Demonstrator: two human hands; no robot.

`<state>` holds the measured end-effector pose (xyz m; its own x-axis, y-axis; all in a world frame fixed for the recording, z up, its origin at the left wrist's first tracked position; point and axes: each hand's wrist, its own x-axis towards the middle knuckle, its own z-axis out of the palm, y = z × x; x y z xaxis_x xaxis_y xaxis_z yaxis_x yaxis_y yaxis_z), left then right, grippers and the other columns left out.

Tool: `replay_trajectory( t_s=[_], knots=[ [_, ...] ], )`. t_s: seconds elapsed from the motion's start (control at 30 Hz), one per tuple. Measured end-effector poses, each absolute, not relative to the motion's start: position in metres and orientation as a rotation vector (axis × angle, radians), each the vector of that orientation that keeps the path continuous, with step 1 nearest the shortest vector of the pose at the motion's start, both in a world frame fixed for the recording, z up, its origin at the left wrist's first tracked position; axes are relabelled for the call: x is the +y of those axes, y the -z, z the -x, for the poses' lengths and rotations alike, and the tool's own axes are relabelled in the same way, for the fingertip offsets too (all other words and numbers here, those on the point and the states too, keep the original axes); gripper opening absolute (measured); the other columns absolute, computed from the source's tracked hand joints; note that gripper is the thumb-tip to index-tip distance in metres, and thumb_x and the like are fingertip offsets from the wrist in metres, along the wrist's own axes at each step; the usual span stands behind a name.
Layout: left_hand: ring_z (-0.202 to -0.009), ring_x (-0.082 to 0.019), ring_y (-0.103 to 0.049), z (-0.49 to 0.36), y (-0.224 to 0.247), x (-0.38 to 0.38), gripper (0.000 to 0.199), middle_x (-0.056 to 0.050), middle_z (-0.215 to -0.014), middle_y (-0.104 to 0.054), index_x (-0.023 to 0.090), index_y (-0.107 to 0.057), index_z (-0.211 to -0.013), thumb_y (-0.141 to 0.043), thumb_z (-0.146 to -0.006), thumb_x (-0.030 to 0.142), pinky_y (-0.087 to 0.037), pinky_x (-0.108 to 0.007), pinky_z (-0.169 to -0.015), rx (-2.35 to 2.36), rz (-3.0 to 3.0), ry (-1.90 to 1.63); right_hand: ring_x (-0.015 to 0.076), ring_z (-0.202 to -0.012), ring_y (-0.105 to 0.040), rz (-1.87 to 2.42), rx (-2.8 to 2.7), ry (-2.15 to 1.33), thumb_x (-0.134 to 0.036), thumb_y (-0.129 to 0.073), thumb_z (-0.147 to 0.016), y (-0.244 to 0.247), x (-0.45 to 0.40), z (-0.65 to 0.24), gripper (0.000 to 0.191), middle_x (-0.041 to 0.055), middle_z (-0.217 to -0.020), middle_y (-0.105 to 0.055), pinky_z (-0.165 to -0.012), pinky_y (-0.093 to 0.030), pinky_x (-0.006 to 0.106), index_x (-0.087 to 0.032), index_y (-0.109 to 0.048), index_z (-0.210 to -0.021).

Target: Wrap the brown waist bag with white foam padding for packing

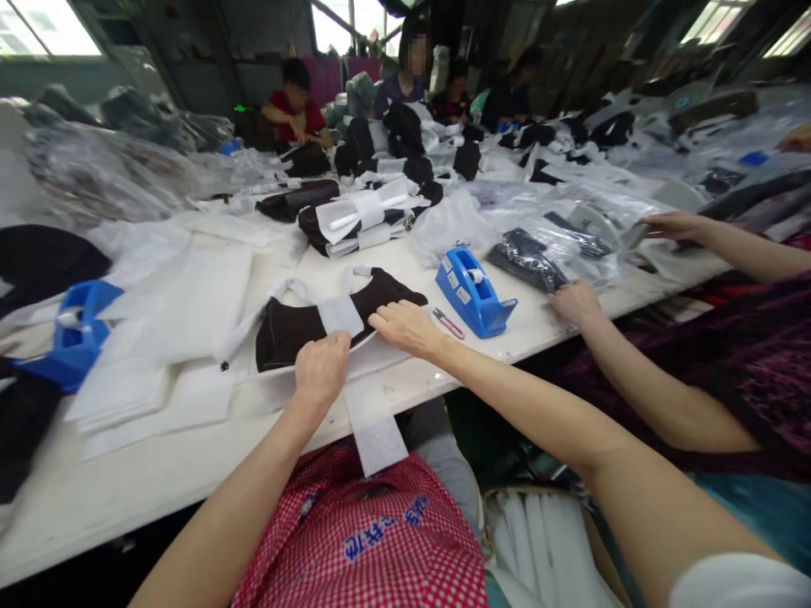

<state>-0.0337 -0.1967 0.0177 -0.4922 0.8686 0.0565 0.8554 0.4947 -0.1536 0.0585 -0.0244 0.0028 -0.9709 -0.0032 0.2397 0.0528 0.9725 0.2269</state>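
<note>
A dark brown fabric bag (288,333) lies on the white table in front of me, with white-wrapped handles at its far side. Around its middle runs a white strip (340,315), and a loose white piece (378,431) hangs over the table edge below. My left hand (322,365) is closed at the bag's near edge beside the strip. Just to the right, my right hand (405,328) grips the same edge with curled fingers. Both fingertips are partly hidden. Under the bag, a thin white sheet shows. Pink-handled thread snips (449,323) lie right of my right hand.
A blue tape dispenser (478,291) stands right of the snips, another blue dispenser (79,333) at left. Stacked white sheets (190,304) lie left of the bag. Wrapped brown bags (355,215) are piled behind. A co-worker's hands (579,304) handle a plastic-wrapped dark item (529,257) at right.
</note>
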Motion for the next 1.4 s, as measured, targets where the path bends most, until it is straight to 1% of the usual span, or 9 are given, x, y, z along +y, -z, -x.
replay_trajectory(
  t_s=[0.23, 0.37, 0.6, 0.73, 0.87, 1.0, 1.1, 1.23, 1.4],
  knots=[
    [-0.088, -0.028, -0.072, 0.034, -0.01, -0.199, 0.029, -0.014, -0.088, -0.074, 0.017, -0.064, -0.101, -0.039, -0.091, 0.007, -0.049, -0.035, -0.072, -2.607, 1.516, -0.099, 0.0218, -0.085, -0.056, -0.041, -2.846, 0.265, -0.022, -0.046, -0.098, 0.007, -0.015, -0.062, 0.022, 0.0095, -0.093, -0.066, -0.073, -0.035, 0.034, -0.016, -0.066, -0.104],
    [-0.09, -0.027, -0.072, 0.035, -0.005, -0.199, 0.028, -0.013, -0.092, -0.074, 0.016, -0.063, -0.104, -0.038, -0.093, 0.009, -0.049, -0.034, -0.073, -2.633, 1.507, -0.04, 0.0259, -0.112, -0.057, -0.204, -2.712, 0.042, -0.019, -0.048, -0.094, 0.012, -0.014, -0.079, 0.029, 0.0148, -0.122, -0.065, -0.095, -0.042, 0.042, -0.016, -0.064, -0.118],
    [-0.09, -0.025, -0.071, 0.028, -0.002, -0.202, 0.028, -0.012, -0.091, -0.072, 0.014, -0.062, -0.103, -0.036, -0.096, 0.009, -0.048, -0.035, -0.076, -2.622, 1.526, 0.044, 0.0362, -0.149, -0.021, -0.642, -2.787, -0.076, -0.025, -0.058, -0.083, 0.037, -0.051, -0.152, 0.068, 0.0188, -0.157, -0.035, -0.114, -0.027, 0.064, -0.014, -0.041, -0.148],
    [-0.09, -0.025, -0.07, 0.026, -0.002, -0.204, 0.025, -0.012, -0.093, -0.071, 0.013, -0.061, -0.099, -0.036, -0.096, 0.009, -0.047, -0.036, -0.077, -2.611, 1.51, 0.099, 0.0387, -0.151, -0.014, -0.571, -2.731, -0.103, -0.029, -0.058, -0.085, 0.046, -0.061, -0.149, 0.066, 0.0211, -0.157, -0.033, -0.113, -0.028, 0.067, -0.012, -0.043, -0.147],
    [-0.091, -0.024, -0.069, 0.025, 0.0, -0.205, 0.023, -0.011, -0.094, -0.07, 0.013, -0.061, -0.098, -0.037, -0.097, 0.01, -0.046, -0.035, -0.077, -2.601, 1.517, 0.109, 0.0291, -0.144, -0.036, -0.343, -2.517, -0.123, -0.013, -0.044, -0.092, 0.035, -0.048, -0.116, 0.047, 0.0144, -0.148, -0.049, -0.111, -0.038, 0.055, -0.02, -0.055, -0.137],
    [-0.092, -0.023, -0.068, 0.026, 0.001, -0.204, 0.024, -0.011, -0.096, -0.07, 0.013, -0.06, -0.1, -0.037, -0.097, 0.009, -0.047, -0.034, -0.077, -2.595, 1.519, 0.099, 0.0268, -0.114, -0.059, -0.118, -2.531, -0.041, -0.016, -0.05, -0.092, 0.023, -0.035, -0.079, 0.029, 0.0137, -0.125, -0.066, -0.093, -0.047, 0.043, -0.018, -0.066, -0.117],
    [-0.093, -0.023, -0.068, 0.029, 0.002, -0.204, 0.024, -0.011, -0.098, -0.069, 0.014, -0.06, -0.099, -0.037, -0.097, 0.008, -0.047, -0.033, -0.076, -2.584, 1.548, 0.101, 0.0252, -0.092, -0.059, -0.019, -2.637, 0.02, -0.016, -0.055, -0.088, 0.024, -0.036, -0.065, 0.02, 0.011, -0.103, -0.07, -0.078, -0.041, 0.039, -0.017, -0.068, -0.103],
    [-0.102, -0.022, -0.066, 0.032, 0.004, -0.211, 0.025, -0.013, -0.109, -0.068, 0.013, -0.059, -0.106, -0.037, -0.095, 0.008, -0.048, -0.034, -0.081, -2.517, 1.617, 0.114, 0.0231, -0.085, -0.053, 0.033, -2.575, 0.06, -0.011, -0.052, -0.086, 0.035, -0.043, -0.066, 0.017, 0.0087, -0.098, -0.069, -0.076, -0.033, 0.036, -0.019, -0.067, -0.091],
    [-0.123, -0.028, -0.056, 0.025, 0.006, -0.219, 0.039, -0.019, -0.134, -0.059, 0.007, -0.052, -0.128, -0.048, -0.097, 0.03, -0.046, -0.04, -0.097, -2.441, 1.659, 0.197, 0.021, -0.079, -0.049, 0.015, -2.547, 0.111, -0.012, -0.049, -0.088, 0.042, -0.044, -0.07, 0.02, 0.0046, -0.09, -0.069, -0.073, -0.03, 0.035, -0.022, -0.062, -0.076]
  ],
)
